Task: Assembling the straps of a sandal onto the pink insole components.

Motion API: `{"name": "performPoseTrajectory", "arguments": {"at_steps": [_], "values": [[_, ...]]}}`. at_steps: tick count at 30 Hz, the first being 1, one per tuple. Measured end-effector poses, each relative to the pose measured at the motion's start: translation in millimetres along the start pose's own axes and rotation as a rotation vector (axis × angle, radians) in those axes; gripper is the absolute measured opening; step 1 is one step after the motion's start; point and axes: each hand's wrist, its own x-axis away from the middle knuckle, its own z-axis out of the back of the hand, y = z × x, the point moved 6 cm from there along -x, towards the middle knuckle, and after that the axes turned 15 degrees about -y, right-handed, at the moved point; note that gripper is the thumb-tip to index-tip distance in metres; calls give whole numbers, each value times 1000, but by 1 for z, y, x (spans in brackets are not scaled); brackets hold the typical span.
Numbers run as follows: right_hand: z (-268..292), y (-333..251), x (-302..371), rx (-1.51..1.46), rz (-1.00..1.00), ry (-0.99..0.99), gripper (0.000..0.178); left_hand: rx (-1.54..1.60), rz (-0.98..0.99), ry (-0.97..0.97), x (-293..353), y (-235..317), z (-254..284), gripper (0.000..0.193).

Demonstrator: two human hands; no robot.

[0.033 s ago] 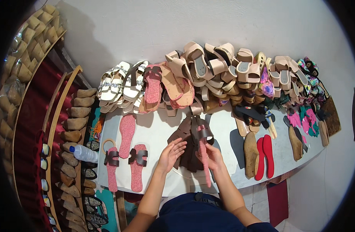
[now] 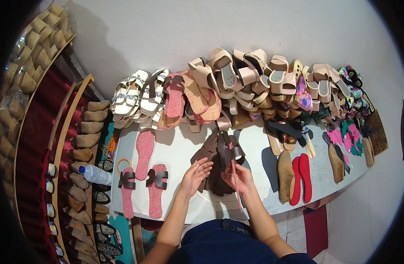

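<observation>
My right hand point(image 2: 241, 179) grips a sandal point(image 2: 237, 152) with a pink speckled insole and a dark brown strap. The sandal is turned nearly edge-on, its strap end pointing away from me. Open and empty, my left hand point(image 2: 197, 177) hovers to the left with its fingers stretched out. Beneath both hands lies a heap of dark brown strap pieces point(image 2: 209, 152). On the left part of the table are two pink insoles with brown straps, one sandal point(image 2: 157, 193) and another sandal point(image 2: 128, 196), plus a bare pink insole point(image 2: 144, 155).
Finished beige sandals point(image 2: 228, 77) are piled along the wall, beside white sandals point(image 2: 130, 94). To the right lie a wooden shoe last point(image 2: 285, 176) and red insoles point(image 2: 304, 178). A water bottle point(image 2: 96, 174) and a tape roll point(image 2: 123, 166) are at the left, near racks of lasts point(image 2: 85, 141).
The sandal in my right hand has turned from showing part of its pink insole to nearly edge-on. My left hand has stayed in place.
</observation>
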Motion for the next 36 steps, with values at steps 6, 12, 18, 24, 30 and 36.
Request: {"name": "performPoseTrajectory", "arguments": {"at_steps": [6,12,18,24,30,36], "values": [[-15,12,-2,-234,43,-180,46,-181,76,11,0,-5,-12,34],[-18,11,-4,-257,65,-403,61,-352,135,-14,-1,-12,-20,30],[-20,5,-1,-170,125,-425,46,-567,72,13,-2,-3,-34,30],[0,-20,4,604,354,127,27,-656,-113,-47,0,-8,-48,39],[-17,-32,11,1370,482,190,28,-681,-156,149,-5,-12,-30,28],[-48,-24,18,1513,472,309,27,-1310,-232,447,7,2,-32,19]]}}
